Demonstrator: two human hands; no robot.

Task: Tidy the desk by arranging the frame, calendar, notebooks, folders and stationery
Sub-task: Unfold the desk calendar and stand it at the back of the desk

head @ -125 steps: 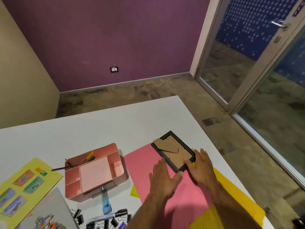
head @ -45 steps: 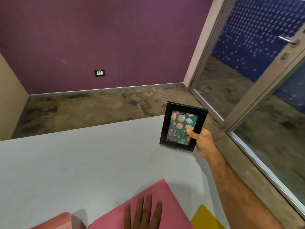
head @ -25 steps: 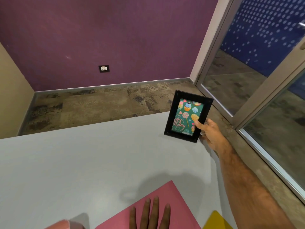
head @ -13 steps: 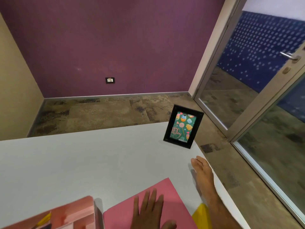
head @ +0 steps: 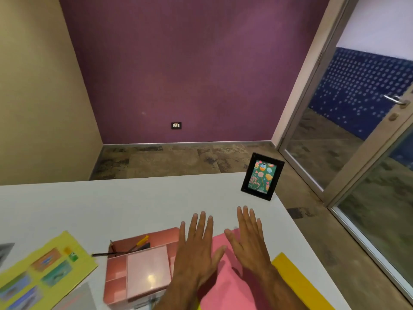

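Note:
A black photo frame [head: 262, 176] with a green birthday picture stands upright at the far right corner of the white desk [head: 111, 204]. My left hand [head: 197, 247] and my right hand [head: 249, 240] hover side by side, fingers spread, holding nothing, over the pink folder [head: 225, 285]. A yellow folder [head: 297, 285] lies under the pink one at the right. A pink desk organiser [head: 138, 265] with a pencil and a yellow-capped pen sits just left of my left hand. A yellow notebook [head: 42, 269] with picture stickers lies at the near left.
The desk's right edge runs close to the folders, with floor below. A grey item [head: 6, 249] shows at the far left edge, and a grey notebook corner [head: 78, 298] beside the yellow one. A glass door [head: 357, 153] stands at the right.
My right hand let go of the frame, which now stands alone, and drew back beside my left hand above the pink folder. The view has tilted down, showing the organiser and yellow notebook.

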